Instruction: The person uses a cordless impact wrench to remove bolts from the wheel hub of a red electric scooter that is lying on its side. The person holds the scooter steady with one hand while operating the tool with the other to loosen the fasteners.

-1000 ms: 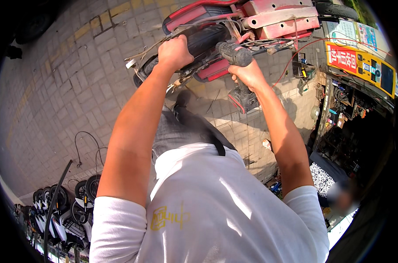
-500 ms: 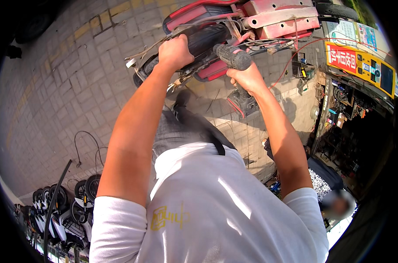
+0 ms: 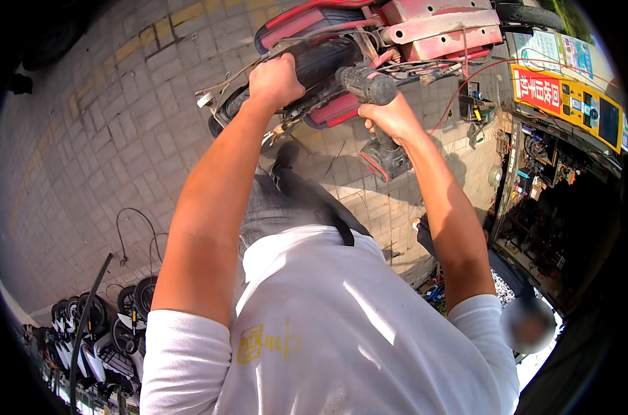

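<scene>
A red scooter lies on its side at the top, its black tyre turned toward me. My left hand is closed at the left of the tyre; its grip point is hidden under the fingers. A dark cordless drill is in my right hand, fingers wrapped around the handle. Below that hand hangs the tool's battery base. The drill's front end points left toward the tyre, and I cannot tell whether it touches anything.
Brick paving spreads to the left. A thin red hose runs behind my right hand. Tools crowd an open stall at right, under a yellow-red sign. Another person is at lower right. Several parked scooters stand lower left.
The other person's head at lower right has shifted slightly left. My two hands, the drill and the scooter look almost unmoved.
</scene>
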Available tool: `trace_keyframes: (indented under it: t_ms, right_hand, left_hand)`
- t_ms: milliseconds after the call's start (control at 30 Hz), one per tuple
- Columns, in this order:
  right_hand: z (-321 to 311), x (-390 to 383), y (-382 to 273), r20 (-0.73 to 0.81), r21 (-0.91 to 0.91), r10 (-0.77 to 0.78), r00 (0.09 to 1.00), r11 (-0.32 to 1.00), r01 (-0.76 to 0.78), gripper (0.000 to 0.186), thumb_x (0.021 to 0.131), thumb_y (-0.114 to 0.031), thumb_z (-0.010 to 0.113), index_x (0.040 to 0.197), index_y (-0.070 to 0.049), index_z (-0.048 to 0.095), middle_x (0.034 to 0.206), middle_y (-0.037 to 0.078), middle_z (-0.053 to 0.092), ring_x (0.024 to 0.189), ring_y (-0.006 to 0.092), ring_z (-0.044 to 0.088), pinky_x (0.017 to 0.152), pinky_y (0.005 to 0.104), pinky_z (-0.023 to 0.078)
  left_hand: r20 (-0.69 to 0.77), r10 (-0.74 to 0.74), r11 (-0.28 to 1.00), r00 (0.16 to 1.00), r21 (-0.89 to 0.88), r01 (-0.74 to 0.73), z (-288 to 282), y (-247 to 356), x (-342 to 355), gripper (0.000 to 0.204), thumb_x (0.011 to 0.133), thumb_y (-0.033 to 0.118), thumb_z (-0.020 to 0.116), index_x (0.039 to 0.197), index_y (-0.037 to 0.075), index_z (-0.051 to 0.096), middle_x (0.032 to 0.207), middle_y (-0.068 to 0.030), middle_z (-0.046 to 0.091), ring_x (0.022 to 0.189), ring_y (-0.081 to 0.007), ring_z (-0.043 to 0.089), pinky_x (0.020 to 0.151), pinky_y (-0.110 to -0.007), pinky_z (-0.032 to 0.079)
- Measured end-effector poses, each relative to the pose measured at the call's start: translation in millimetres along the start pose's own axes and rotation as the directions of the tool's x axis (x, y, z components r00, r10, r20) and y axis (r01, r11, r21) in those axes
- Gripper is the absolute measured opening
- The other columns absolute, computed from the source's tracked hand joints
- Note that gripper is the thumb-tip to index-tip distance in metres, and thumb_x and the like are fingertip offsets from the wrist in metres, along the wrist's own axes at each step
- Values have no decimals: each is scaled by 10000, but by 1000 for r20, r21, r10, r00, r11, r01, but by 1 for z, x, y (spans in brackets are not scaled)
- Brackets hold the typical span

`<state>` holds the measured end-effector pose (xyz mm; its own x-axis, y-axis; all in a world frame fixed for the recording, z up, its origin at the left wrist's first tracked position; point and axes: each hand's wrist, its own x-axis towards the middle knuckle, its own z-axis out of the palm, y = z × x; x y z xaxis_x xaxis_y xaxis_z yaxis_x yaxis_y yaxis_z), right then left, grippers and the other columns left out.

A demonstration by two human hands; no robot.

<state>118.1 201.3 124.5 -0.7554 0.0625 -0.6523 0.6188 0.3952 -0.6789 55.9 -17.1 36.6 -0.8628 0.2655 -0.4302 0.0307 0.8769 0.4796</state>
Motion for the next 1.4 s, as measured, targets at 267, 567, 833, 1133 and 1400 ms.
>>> trace_keyframes:
  t_ms: [267,567,833,1133,1400]
  right_hand:
    - [2,-6,-14,33,-15,65,997,998,-64,466,763,3,644,1220,-11,552,826,63,616,528,134,571,459,316,469]
    - [6,-8,-19,49,-28,64,997,998,-63,492,762,15,640,1243,-21,543,855,64,618,529,134,564,459,316,465]
    - [12,-11,-15,74,-4,4,997,1000,-4,405,767,38,646,1160,-5,557,751,51,612,527,143,580,454,325,476]
    - [20,-17,-11,33,-29,-26,999,999,27,414,759,-3,658,1164,27,579,817,65,621,534,125,572,467,310,468]
    - [7,-1,2,-49,-32,23,999,999,-24,388,757,-4,656,1136,30,584,814,56,629,547,128,571,501,305,476]
  left_hand:
    - [-17,24,1000,1000,-5,-24,1,-3,0,501,685,283,749,1084,8,621,1022,-214,718,980,-374,691,878,-457,544]
    - [-13,27,999,1000,-17,-28,-1,-3,-2,500,687,271,745,1092,6,622,1029,-210,717,981,-371,691,871,-454,548]
    - [-19,30,999,999,-20,-31,0,-3,-1,506,698,267,738,1115,9,616,1034,-205,718,986,-369,690,870,-455,548]
    - [-6,29,999,1000,-27,-29,-2,5,3,485,698,245,729,1113,17,626,1030,-193,723,978,-360,696,863,-449,553]
    - [17,4,1000,1000,-30,-4,-7,9,-3,436,729,206,722,1120,29,640,1063,-172,724,1014,-336,697,884,-428,546]
